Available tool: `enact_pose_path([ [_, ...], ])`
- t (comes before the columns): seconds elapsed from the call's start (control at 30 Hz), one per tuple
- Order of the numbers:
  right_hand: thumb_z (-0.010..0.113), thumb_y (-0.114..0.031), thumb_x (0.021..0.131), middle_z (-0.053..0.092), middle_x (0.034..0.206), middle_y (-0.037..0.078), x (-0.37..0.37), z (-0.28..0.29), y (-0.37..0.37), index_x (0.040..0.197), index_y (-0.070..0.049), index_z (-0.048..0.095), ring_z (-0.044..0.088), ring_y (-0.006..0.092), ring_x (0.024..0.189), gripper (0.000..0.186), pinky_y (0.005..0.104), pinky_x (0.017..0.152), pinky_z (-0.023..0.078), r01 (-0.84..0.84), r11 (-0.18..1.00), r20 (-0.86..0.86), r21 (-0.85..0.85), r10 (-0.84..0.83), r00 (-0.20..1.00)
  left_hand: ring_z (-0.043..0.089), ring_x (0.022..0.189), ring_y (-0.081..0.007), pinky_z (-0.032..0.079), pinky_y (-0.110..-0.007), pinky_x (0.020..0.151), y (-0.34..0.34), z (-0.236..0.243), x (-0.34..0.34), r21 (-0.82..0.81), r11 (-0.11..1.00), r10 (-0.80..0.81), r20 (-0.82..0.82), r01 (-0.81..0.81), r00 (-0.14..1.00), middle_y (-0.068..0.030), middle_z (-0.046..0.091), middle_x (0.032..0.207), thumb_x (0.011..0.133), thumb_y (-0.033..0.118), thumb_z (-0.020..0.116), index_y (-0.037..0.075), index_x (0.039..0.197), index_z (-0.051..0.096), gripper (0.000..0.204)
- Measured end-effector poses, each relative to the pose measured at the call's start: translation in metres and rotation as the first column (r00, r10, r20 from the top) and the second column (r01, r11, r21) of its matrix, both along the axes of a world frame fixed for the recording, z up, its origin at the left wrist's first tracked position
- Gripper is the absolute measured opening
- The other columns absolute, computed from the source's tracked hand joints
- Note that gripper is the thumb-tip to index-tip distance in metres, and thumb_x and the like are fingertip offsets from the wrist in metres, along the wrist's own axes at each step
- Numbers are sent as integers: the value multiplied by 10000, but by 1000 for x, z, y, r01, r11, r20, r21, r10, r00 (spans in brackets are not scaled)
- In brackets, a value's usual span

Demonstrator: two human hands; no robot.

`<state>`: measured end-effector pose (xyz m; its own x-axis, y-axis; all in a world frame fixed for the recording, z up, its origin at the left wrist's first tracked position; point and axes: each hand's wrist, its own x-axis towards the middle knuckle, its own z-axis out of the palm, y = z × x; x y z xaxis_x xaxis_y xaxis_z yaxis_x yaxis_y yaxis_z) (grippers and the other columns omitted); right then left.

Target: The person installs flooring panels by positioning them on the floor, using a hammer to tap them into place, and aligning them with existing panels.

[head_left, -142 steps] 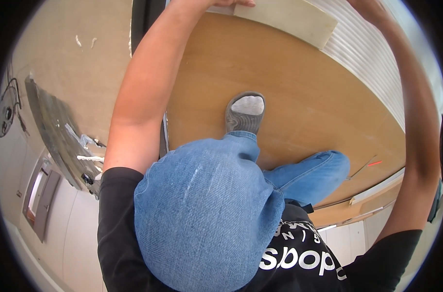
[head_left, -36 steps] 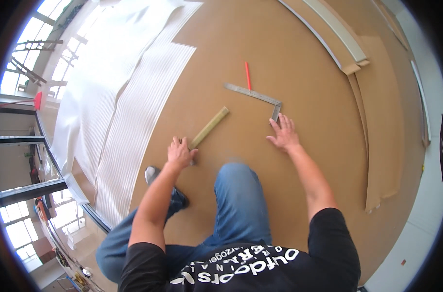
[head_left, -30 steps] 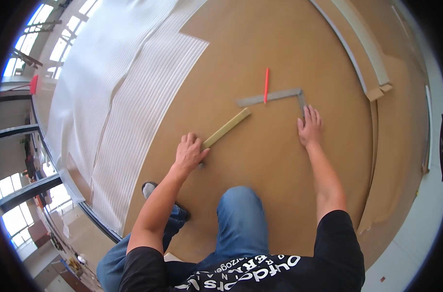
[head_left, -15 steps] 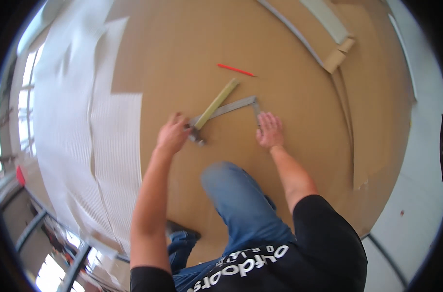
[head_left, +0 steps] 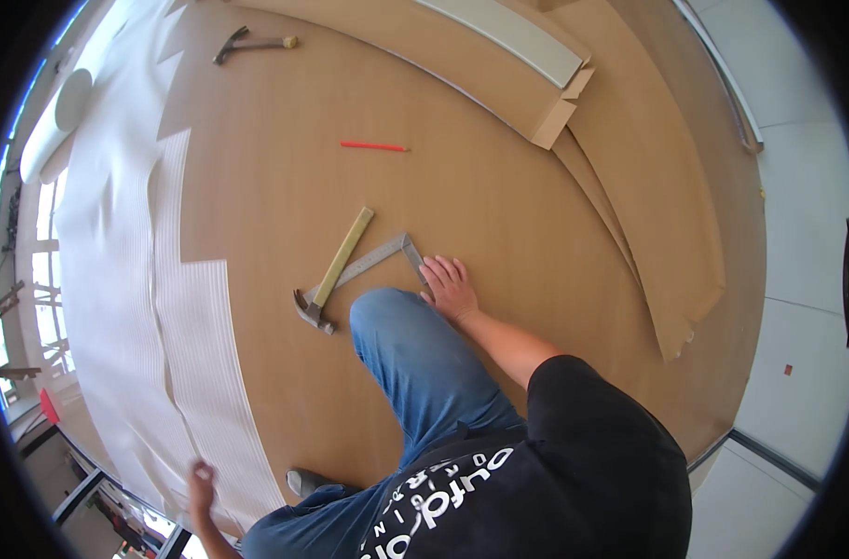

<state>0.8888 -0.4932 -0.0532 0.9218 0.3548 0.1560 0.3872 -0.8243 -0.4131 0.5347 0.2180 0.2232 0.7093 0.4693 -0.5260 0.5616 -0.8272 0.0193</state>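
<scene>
The person's right hand [head_left: 451, 287] lies on the short arm of a metal square [head_left: 378, 254], its fingers laid out over that arm, only slightly apart; whether they also pinch it I cannot tell from here. The left hand [head_left: 202, 480] is well apart from it, low at the near left, over the near end of a white ribbed sheet [head_left: 201, 345]. It is blurred, the fingers look curled, and I cannot tell if it holds anything or touches the sheet.

The square rests on a broad brown board [head_left: 499, 205], just beyond the person's bent knee [head_left: 387, 321], with its long arm running to the left. Across that long arm lies a claw hammer [head_left: 342, 263], its head at the near left and its pale yellowish handle pointing away. Farther off, a red pencil [head_left: 373, 145] lies crosswise on the board, apart from both tools. Farther still, toward the left, there is a second hammer [head_left: 273, 43], its head to the left.

On the right, folded brown cardboard [head_left: 643, 214] lies on the board, and at the far side a long pale strip [head_left: 513, 42] sits on more of the cardboard. Beyond the sheet, at the far left, is a white roll [head_left: 56, 126].
</scene>
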Motion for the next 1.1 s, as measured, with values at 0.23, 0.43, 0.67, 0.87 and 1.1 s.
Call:
enact_pose_path([
  [0.23, 638, -459, 1002, 488, 1415, 278, 205, -24, -177, 1495, 86, 374, 498, 406, 1318, 782, 530, 1147, 374, 922, 265, -163, 283, -934, 319, 687, 931, -242, 581, -401, 831, -174, -23, -124, -702, 38, 970, -144, -711, 194, -103, 699, 1080, 1045, 307, 619, 54, 1265, 606, 335],
  [0.43, 620, -530, 1003, 651, 828, 34, 369, 18, -335, 1054, -175, 692, 578, 134, 678, 366, 313, 595, 499, 897, -175, -913, 406, -103, 394, 679, 1009, -285, 565, -437, 915, -191, -60, -119, -855, -199, 978, -206, -479, -38, -119, 708, 1074, 1047, 346, 594, 66, 1259, 614, 352],
  [0.67, 639, -416, 992, 631, 716, 41, 321, 42, -250, 1035, -76, 696, 596, 146, 565, 347, 311, 476, 511, 980, 162, -786, 115, -588, 189, 683, 1007, -299, 563, -456, 916, -182, -73, -110, -839, -193, 977, -211, -508, -22, -117, 715, 1063, 1050, 395, 590, 65, 1287, 603, 406],
  [0.87, 563, -188, 1016, 628, 725, 63, 291, 70, -248, 909, -61, 618, 584, 159, 572, 175, 301, 506, 483, 741, 213, -738, 637, -108, 666, 681, 1007, -291, 562, -447, 915, -199, -90, -92, -831, -223, 965, -261, -510, 4, -115, 712, 1064, 1047, 385, 597, 64, 1284, 604, 399],
  [1.1, 552, -144, 1003, 681, 904, 173, 203, 73, -133, 1084, 3, 602, 667, 321, 796, 175, 436, 678, 541, 849, 218, -515, 481, -714, 475, 678, 1007, -280, 561, -436, 914, -203, -67, -109, -758, -205, 962, -274, -619, 16, -113, 709, 1065, 1044, 374, 605, 62, 1281, 605, 391],
])
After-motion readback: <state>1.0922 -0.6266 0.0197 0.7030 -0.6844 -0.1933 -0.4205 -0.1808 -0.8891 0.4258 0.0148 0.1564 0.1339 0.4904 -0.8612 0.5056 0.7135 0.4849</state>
